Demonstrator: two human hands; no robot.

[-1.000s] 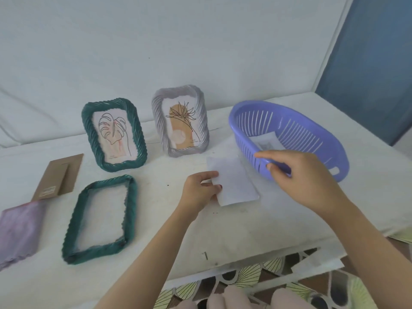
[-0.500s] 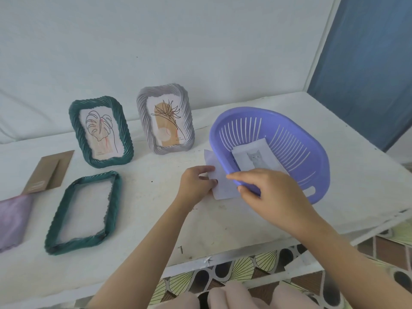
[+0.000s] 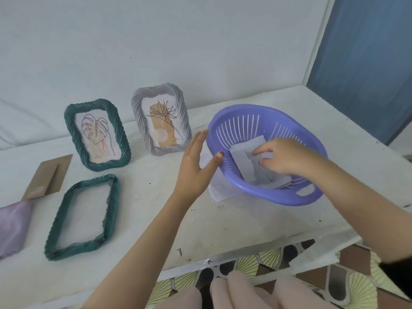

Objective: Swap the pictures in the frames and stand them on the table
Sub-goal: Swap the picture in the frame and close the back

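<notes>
Right hand [image 3: 287, 156] down inside the purple basket [image 3: 276, 198], fingers curled onto the pale sheets [image 3: 244, 159] lying in its bottom; pinching them, or only pressing on them, cannot tell. Left hand [image 3: 196, 166] flat and wide, fingers spread, holding nothing, hovering just beside the basket's near-left rim with the thumb touching or almost touching that rim. Under the basket's left edge, a white sheet [image 3: 217, 194] lying on the table [image 3: 200, 228], partly covered by the basket.

Toward the back of the table, two frames standing upright and tilted slightly backward: a dark green frame [image 3: 97, 134] with a line drawing of a leaf, and just to its right a grey frame [image 3: 161, 119] with a drawing of a flower over a tan shape. The two close together but apart.

In front of the green standing one, an empty green frame [image 3: 83, 217] lying flat, bare table showing through its opening. To the left of that, a brown cardboard backing [image 3: 48, 177] lying flat, and at the far left edge a pale purple piece [image 3: 13, 228], cut off by the border of the view, too blurred to identify.
</notes>
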